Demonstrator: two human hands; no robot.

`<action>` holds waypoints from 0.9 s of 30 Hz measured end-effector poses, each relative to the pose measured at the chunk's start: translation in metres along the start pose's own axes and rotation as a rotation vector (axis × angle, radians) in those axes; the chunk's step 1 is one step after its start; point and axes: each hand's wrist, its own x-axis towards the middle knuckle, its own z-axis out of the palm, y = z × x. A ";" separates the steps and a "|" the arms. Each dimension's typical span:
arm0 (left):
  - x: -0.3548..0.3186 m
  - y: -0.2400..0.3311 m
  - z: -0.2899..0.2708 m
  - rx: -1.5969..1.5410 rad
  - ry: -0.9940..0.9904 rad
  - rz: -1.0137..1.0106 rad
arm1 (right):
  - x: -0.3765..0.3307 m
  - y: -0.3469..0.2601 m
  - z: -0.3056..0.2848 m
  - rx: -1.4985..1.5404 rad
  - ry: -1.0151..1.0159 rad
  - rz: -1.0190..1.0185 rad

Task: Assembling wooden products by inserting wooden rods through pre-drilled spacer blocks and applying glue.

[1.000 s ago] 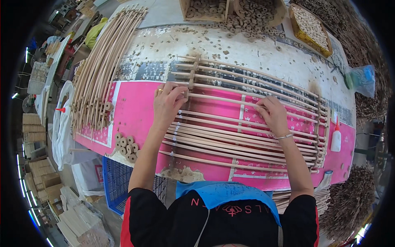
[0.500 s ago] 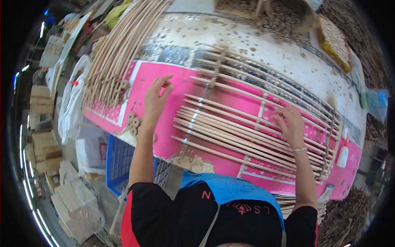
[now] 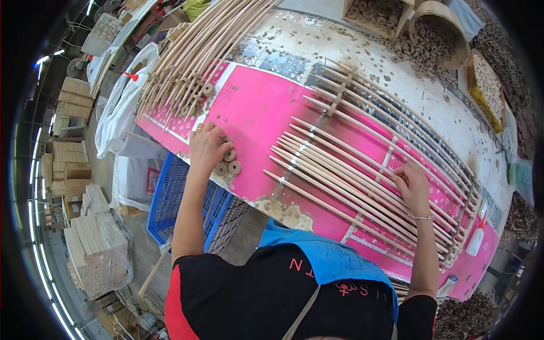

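Observation:
My left hand (image 3: pixel 207 146) reaches palm-down over a small cluster of wooden rings (image 3: pixel 233 167) at the left of the pink board (image 3: pixel 255 105). Its fingers are slightly spread, and the thumb is by the nearest ring. My right hand (image 3: pixel 412 187) is over a row of thin wooden rods (image 3: pixel 340 175), thumb and fingertips pinched together; what they hold, if anything, is hidden. The rods' right ends meet a ring-like wooden joint strip (image 3: pixel 467 212). A short wooden crosspiece (image 3: pixel 343 90) spans several far rods near their left ends.
A rod bundle (image 3: pixel 198 56) with ring joints lies at the far left. Behind are a box of rings (image 3: pixel 374 17), a tipped round tub (image 3: pixel 456 34) and a yellow tray (image 3: pixel 487 93). A glue bottle (image 3: pixel 476 239) stands right. A blue crate (image 3: pixel 170 198) sits below the edge.
My left hand has come down from above the board onto the ring cluster. My right hand stays pinched over the rods. The whole view has shifted and turned a little.

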 end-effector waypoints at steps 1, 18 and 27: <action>0.000 0.001 0.000 0.004 -0.017 -0.013 | 0.000 0.000 -0.001 -0.003 -0.002 -0.018; 0.070 0.110 0.032 -1.646 -0.287 -0.210 | -0.010 -0.002 -0.006 0.207 0.088 0.115; 0.080 0.126 0.032 -1.570 -0.306 -0.197 | -0.006 -0.003 -0.005 0.178 0.086 0.087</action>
